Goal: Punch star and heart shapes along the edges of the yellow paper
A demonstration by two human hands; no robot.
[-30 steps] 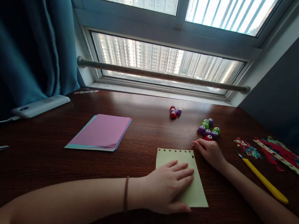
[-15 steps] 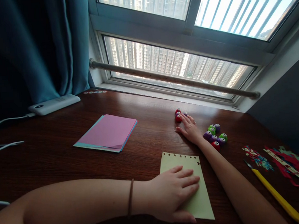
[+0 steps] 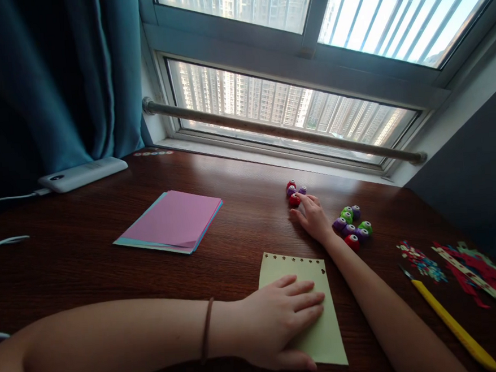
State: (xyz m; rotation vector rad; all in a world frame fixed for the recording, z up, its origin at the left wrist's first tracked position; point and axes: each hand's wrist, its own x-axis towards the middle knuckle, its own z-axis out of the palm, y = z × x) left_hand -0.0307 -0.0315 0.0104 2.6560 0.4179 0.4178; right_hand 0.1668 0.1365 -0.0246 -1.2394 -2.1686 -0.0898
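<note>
My left hand (image 3: pixel 278 320) lies flat on a pale yellow sheet of paper (image 3: pixel 322 339) whose far edge shows a row of small punched shapes. My right hand (image 3: pixel 313 215) reaches forward on the dark wooden table (image 3: pixel 87 265), fingers apart. Its fingertips touch a small group of red and purple craft punches (image 3: pixel 293 193) near the window. A second cluster of green, purple and red punches (image 3: pixel 351 226) sits just right of that hand.
A stack of pink and blue paper (image 3: pixel 172 221) lies at centre left. A yellow craft knife (image 3: pixel 450 322) and coloured paper strips and scraps (image 3: pixel 470 267) lie at the right. A white power bank (image 3: pixel 81 173) with a cable rests by the teal curtain.
My right hand left the nearer punch cluster, reached forward to the far red and purple punches, and now rests with its fingertips on them. My left hand stayed on the sheet.
</note>
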